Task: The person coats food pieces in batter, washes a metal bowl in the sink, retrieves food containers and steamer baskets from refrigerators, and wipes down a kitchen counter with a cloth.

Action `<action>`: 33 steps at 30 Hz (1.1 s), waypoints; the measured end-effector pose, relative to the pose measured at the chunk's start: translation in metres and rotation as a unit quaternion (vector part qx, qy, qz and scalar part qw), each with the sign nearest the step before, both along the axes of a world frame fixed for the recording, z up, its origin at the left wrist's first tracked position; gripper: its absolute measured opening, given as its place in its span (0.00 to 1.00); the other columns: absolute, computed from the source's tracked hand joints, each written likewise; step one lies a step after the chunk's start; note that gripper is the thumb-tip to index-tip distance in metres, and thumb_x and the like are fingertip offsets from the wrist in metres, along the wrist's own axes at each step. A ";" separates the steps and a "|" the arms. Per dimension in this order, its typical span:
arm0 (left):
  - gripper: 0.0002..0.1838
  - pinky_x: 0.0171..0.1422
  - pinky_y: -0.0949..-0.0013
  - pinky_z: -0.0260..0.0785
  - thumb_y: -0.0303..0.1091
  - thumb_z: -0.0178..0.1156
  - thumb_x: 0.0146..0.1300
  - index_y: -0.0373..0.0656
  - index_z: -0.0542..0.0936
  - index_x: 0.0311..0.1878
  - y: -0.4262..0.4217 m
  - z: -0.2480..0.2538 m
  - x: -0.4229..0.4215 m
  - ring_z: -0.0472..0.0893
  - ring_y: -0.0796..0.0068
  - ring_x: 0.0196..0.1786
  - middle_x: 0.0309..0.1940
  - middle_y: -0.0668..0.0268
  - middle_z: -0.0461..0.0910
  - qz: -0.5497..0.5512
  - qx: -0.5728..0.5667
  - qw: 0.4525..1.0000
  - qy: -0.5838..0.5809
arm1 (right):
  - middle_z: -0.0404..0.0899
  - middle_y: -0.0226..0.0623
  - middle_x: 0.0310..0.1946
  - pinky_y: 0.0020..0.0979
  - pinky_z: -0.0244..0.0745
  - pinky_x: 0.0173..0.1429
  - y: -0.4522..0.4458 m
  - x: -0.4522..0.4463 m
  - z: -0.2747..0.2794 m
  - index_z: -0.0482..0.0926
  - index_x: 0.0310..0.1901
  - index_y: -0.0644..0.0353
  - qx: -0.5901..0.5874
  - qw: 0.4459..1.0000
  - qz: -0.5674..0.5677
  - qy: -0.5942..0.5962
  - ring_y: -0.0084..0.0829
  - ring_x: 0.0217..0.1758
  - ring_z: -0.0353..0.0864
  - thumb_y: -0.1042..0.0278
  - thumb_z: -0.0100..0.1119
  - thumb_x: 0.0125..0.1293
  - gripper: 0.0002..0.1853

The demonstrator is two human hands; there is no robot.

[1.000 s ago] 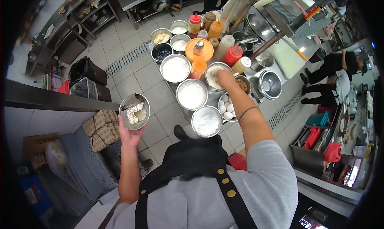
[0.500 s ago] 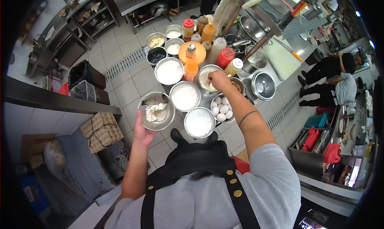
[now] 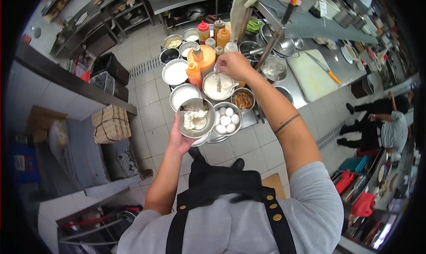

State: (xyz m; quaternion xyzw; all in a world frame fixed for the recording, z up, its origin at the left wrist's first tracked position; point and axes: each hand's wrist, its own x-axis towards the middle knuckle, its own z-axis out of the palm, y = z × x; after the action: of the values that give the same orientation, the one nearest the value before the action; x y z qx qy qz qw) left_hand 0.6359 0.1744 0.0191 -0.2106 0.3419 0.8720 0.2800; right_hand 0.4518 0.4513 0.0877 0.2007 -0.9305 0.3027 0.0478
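My left hand [image 3: 178,138] grips the side of a metal bowl [image 3: 207,129]. White, floury-looking food [image 3: 194,118] and darker greyish pieces lie in that bowl. With fingers pinched, my right hand [image 3: 234,66] is above a bowl of pale, creamy liquid [image 3: 212,91]. From its fingertips a narrow greyish strip [image 3: 218,83] hangs down into the liquid; its kind is unclear. What looks like a utensil handle [image 3: 231,87] leans at that bowl's right rim. A bowl of white eggs [image 3: 226,120] and a bowl of brown food [image 3: 242,100] stand nearby.
Bowls of white powder [image 3: 175,72] and sauce bottles [image 3: 194,73] crowd the left and back. At the right, a knife [image 3: 323,67] lies on a white cutting board [image 3: 310,79]. A metal pole [image 3: 271,48] rises beside my right forearm. Two people [image 3: 377,125] stand far right.
The left hand has brought its metal bowl to the right, over the powder bowls. My right hand has lifted out of the creamy bowl, with the strip now showing below it. The view has shifted.
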 end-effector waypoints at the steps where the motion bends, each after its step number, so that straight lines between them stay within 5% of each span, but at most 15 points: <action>1: 0.40 0.71 0.46 0.68 0.69 0.39 0.75 0.47 0.64 0.75 0.004 -0.002 0.010 0.74 0.58 0.70 0.70 0.61 0.72 0.012 0.015 1.000 -0.004 | 0.87 0.40 0.34 0.45 0.79 0.45 -0.003 -0.003 0.001 0.87 0.33 0.53 0.028 1.000 0.009 -0.012 0.44 0.39 0.87 0.68 0.66 0.57 0.04; 6: 0.38 0.67 0.51 0.72 0.68 0.39 0.75 0.49 0.67 0.73 0.002 -0.013 0.053 0.75 0.61 0.69 0.68 0.62 0.74 0.076 0.011 0.997 -0.025 | 0.86 0.50 0.35 0.46 0.84 0.48 -0.033 -0.040 -0.089 0.87 0.34 0.60 0.274 0.960 0.035 0.034 0.49 0.42 0.88 0.70 0.57 0.62 0.09; 11: 0.36 0.57 0.63 0.77 0.67 0.41 0.75 0.49 0.69 0.72 -0.006 -0.033 0.068 0.80 0.67 0.62 0.64 0.65 0.77 0.156 0.000 0.986 -0.056 | 0.85 0.52 0.33 0.48 0.82 0.48 -0.038 -0.041 -0.187 0.86 0.32 0.60 0.240 0.970 0.034 0.006 0.49 0.41 0.87 0.74 0.61 0.56 0.06; 14: 0.36 0.58 0.61 0.78 0.66 0.41 0.76 0.47 0.69 0.72 -0.016 -0.045 0.085 0.79 0.66 0.63 0.65 0.63 0.77 0.182 0.009 0.982 -0.057 | 0.85 0.51 0.34 0.49 0.81 0.49 -0.037 -0.040 -0.175 0.86 0.32 0.59 0.250 0.967 0.046 -0.031 0.50 0.42 0.87 0.73 0.62 0.56 0.05; 21: 0.36 0.62 0.59 0.77 0.66 0.42 0.76 0.47 0.67 0.72 -0.029 -0.039 0.076 0.78 0.64 0.65 0.66 0.62 0.75 0.211 0.007 0.976 -0.046 | 0.85 0.48 0.31 0.44 0.80 0.44 -0.026 -0.010 -0.041 0.85 0.32 0.61 0.028 0.999 -0.009 -0.019 0.48 0.37 0.86 0.72 0.65 0.56 0.04; 24: 0.36 0.63 0.57 0.77 0.66 0.43 0.76 0.47 0.67 0.72 -0.027 -0.032 0.073 0.77 0.64 0.66 0.66 0.62 0.75 0.215 -0.010 0.976 -0.041 | 0.85 0.46 0.30 0.43 0.80 0.43 -0.015 0.005 -0.050 0.84 0.31 0.61 -0.012 0.998 -0.009 -0.059 0.47 0.36 0.86 0.73 0.66 0.55 0.03; 28: 0.35 0.60 0.59 0.78 0.65 0.43 0.76 0.47 0.67 0.72 -0.008 -0.030 0.074 0.79 0.65 0.64 0.65 0.62 0.76 0.225 -0.006 0.974 -0.033 | 0.86 0.50 0.36 0.45 0.82 0.46 -0.003 0.014 -0.126 0.87 0.36 0.59 0.224 0.965 0.114 -0.074 0.48 0.39 0.87 0.72 0.61 0.60 0.07; 33: 0.35 0.58 0.60 0.80 0.64 0.42 0.77 0.47 0.66 0.72 0.038 -0.034 0.080 0.80 0.65 0.62 0.64 0.62 0.77 0.219 -0.015 0.975 -0.044 | 0.86 0.49 0.35 0.45 0.81 0.47 -0.001 0.015 -0.128 0.86 0.34 0.60 0.206 0.969 0.132 -0.021 0.48 0.39 0.87 0.72 0.61 0.59 0.06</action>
State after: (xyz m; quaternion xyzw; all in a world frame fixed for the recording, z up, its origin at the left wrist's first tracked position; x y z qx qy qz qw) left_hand 0.7160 0.2124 -0.0148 -0.3229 0.2874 0.8969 0.0935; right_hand 0.4663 0.4500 -0.0404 0.3207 -0.9389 0.1123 -0.0542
